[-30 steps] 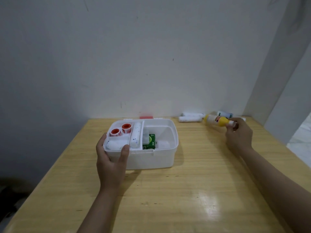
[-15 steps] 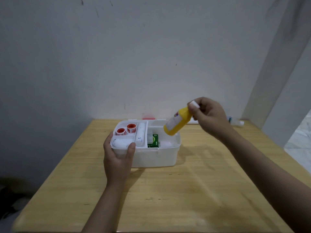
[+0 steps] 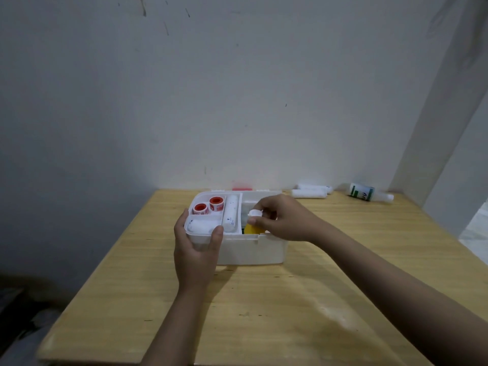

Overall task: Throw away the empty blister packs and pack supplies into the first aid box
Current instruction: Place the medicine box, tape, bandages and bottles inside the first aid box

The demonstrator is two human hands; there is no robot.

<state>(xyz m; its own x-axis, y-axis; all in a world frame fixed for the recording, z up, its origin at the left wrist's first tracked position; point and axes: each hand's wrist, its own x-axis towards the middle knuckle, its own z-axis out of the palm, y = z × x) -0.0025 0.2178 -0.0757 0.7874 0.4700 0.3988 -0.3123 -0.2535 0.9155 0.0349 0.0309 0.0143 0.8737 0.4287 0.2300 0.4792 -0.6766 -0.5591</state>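
- White plastic first aid box (image 3: 250,249) stood open on the wooden tabletop (image 3: 264,307), near the far edge.
- The left hand (image 3: 196,249) was closed around the front left corner of the box, thumb on the rim.
- The right hand (image 3: 284,220) pinched the white cap of a yellow bottle (image 3: 252,229), which stood inside the large right compartment.
- Two red tape rolls (image 3: 208,205) and white bandage rolls (image 3: 229,213) lay in the left tray.
- Two white rolls (image 3: 310,191) and a green-labelled bottle (image 3: 363,192) lay by the wall, well apart from the box.

Plain room, likely a home, bare scuffed white wall (image 3: 237,101) at 12 o'clock, wooden tabletop (image 3: 264,299) pushed against it, tiled floor (image 3: 478,233) at 3 o'clock
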